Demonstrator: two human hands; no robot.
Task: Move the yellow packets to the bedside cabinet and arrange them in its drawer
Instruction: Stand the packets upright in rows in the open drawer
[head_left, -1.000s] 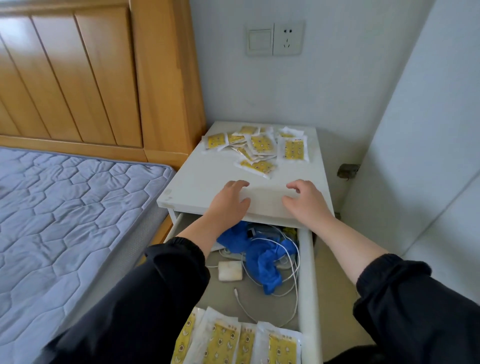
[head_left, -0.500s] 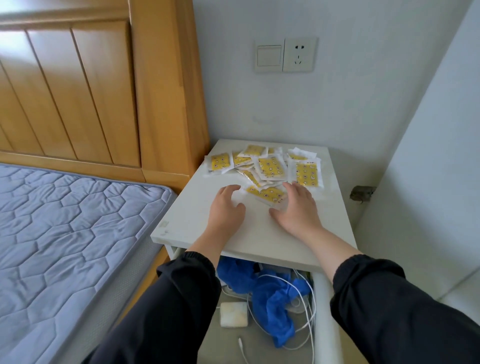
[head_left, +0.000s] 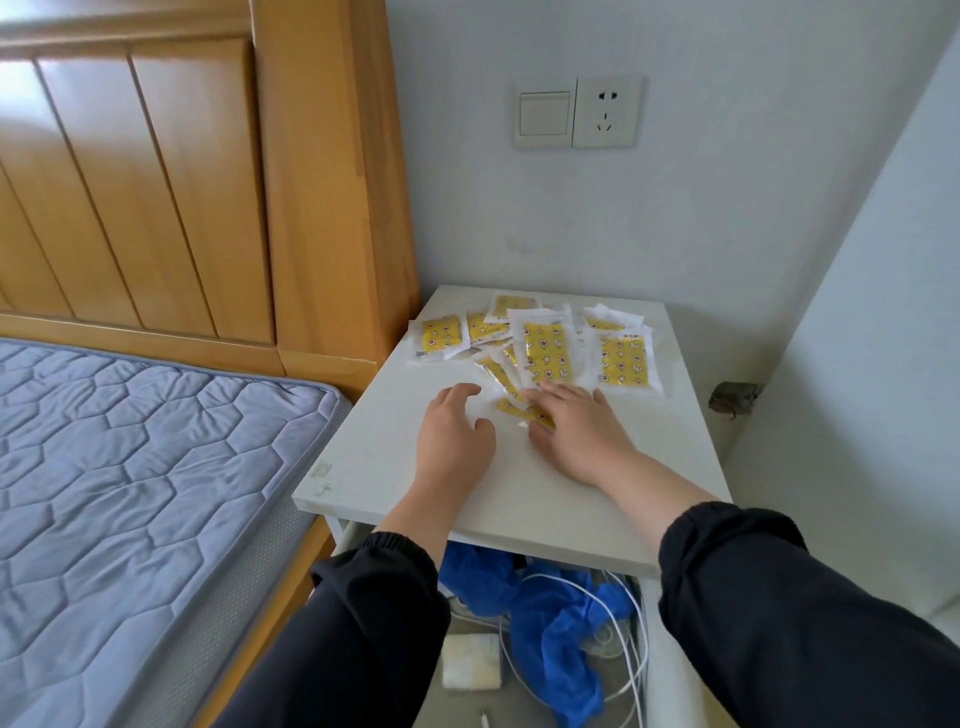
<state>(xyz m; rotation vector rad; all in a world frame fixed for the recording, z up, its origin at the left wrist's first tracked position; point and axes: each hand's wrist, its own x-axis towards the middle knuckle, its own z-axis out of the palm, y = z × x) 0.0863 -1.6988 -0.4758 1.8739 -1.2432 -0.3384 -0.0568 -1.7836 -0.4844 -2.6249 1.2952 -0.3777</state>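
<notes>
Yellow packets (head_left: 543, 351): a loose, overlapping scatter on the far half of the bedside cabinet (head_left: 654, 467) top, each one yellow print inside a white border. One lies a little apart at the far left of the heap and another at the far right.
Left hand (head_left: 454, 436): lies on the white top just left of the nearest packets, fingers loosely bent and gripping nothing. Its fingertips are close to a packet's edge, but I cannot tell if they touch it.
Right hand (head_left: 576, 431): spread flat, palm down, fingers laid over the near edge of the heap. A packet pokes out from under its thumb side.
Sleeves: dark and cuffed at both wrists, reaching in from the near side.
Drawer (head_left: 655, 675): pulled out below the top, towards me.
Drawer contents: a crumpled blue cloth (head_left: 556, 634), looped white cables (head_left: 631, 660) and a small white pad (head_left: 470, 661) to the left of the cloth.
Bed: a grey-blue quilted mattress (head_left: 130, 467) on the left, with a wooden headboard (head_left: 156, 182) behind it, right beside the cabinet.
Wall: a switch and socket plate (head_left: 576, 111) above the cabinet.
</notes>
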